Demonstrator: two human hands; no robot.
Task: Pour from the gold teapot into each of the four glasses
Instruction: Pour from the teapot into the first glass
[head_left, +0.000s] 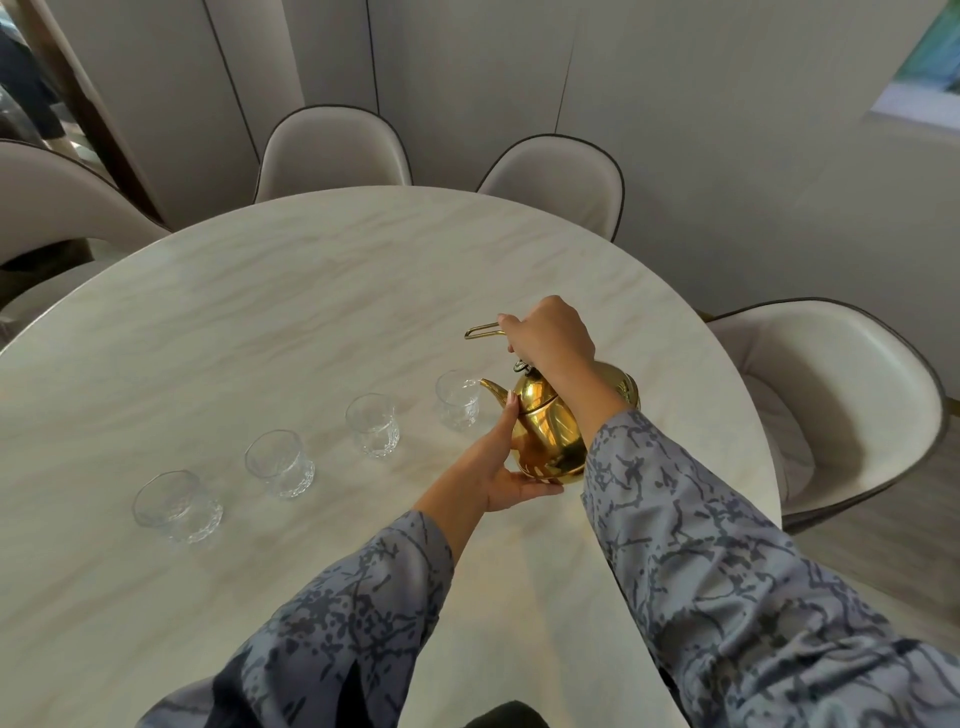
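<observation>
The gold teapot (545, 436) is tilted to the left, its spout tip at the rim of the rightmost glass (458, 400). My right hand (550, 335) is shut on the teapot's wire handle from above. My left hand (501, 467) cups the teapot's lower left side and base. Three more clear glasses stand in a diagonal row to the left: one (373, 425), one (280, 464) and one (176, 506) nearest the front left. All the glasses look clear; I cannot tell if any liquid is in them.
The round pale marble table (260, 291) holds everything. Several beige padded chairs surround it: one at the back (335, 148), one at the back right (558, 179), one on the right (841, 410) and one on the left (47, 202).
</observation>
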